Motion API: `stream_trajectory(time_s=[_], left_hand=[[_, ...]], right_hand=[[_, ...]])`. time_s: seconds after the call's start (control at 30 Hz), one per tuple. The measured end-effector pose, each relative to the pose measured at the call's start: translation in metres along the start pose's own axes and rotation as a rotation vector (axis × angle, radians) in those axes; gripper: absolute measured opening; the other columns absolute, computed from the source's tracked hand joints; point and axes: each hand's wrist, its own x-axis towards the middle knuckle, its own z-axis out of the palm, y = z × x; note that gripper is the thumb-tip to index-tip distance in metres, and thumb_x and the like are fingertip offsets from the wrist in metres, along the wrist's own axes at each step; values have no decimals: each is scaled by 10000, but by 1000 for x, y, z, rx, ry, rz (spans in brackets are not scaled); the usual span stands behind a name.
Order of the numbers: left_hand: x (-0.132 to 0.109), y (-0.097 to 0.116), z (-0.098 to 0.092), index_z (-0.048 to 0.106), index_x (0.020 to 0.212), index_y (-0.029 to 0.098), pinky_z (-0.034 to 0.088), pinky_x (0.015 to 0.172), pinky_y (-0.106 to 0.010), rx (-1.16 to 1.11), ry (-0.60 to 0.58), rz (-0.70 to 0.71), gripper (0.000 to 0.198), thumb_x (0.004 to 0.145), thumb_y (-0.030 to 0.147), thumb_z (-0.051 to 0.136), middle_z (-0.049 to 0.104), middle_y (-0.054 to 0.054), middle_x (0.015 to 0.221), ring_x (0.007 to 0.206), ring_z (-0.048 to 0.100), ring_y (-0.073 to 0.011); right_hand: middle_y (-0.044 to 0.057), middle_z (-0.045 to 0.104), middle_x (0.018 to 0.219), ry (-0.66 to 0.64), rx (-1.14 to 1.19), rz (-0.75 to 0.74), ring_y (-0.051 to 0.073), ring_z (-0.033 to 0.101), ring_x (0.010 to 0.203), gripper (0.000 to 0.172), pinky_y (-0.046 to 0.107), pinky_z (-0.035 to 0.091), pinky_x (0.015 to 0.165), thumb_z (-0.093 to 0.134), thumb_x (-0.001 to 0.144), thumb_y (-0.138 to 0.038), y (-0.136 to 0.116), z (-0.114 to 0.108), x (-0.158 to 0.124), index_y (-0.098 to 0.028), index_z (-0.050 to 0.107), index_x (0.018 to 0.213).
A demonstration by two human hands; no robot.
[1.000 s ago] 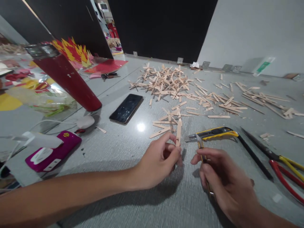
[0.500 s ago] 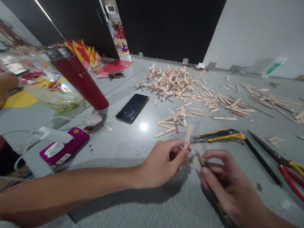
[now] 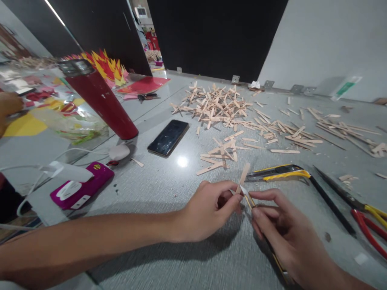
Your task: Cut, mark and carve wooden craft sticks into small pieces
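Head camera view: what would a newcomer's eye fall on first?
Probably the jumbled heap of flat, pale wooden sticks at upper centre, then the red cylindrical flask at left. Nearer, at lower centre, the left hand pinches one pale wooden stick, and the right hand holds a slim, yellow-edged knife close to it.

A flat, pale wooden stick [image 3: 245, 173] is sticking up from the left hand [image 3: 205, 213], leaning right. A thin knife [image 3: 248, 199] is sitting in the right hand [image 3: 286, 227], its pointy blade aiming at the stick's lower part.
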Motion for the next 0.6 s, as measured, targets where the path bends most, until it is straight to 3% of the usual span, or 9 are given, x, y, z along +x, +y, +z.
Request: stream_trajectory(time_s=[0.23, 0.4, 0.6], left_hand=[[-1, 2, 1, 589, 786, 183, 337, 492, -183, 1, -8, -10, 264, 1030, 269, 537, 489, 79, 526, 467, 449, -75], [-2, 1, 1, 580, 823, 183, 367, 474, -182, -104, -52, -28, 287, 1057, 332, 509, 538, 56, 554, 467, 484, -85], [-2, -2, 3, 588, 857, 176, 399, 480, -178, -123, -48, -37, 254, 1051, 328, 524, 644, 15, 647, 480, 514, -80]], right_hand=[[-102, 468, 638, -18, -11, 2, 114, 339, 541, 269, 218, 264, 486, 480, 1096, -509, -3, 0, -1, -285, 458, 1244], [-85, 546, 661, -21, -27, -23, 114, 357, 556, 269, 221, 266, 492, 491, 1096, -502, -5, 0, -2, -293, 451, 1259], [-101, 465, 658, -30, -14, -46, 112, 381, 561, 240, 216, 289, 491, 476, 1108, -474, -4, -1, -1, -290, 431, 1255]])
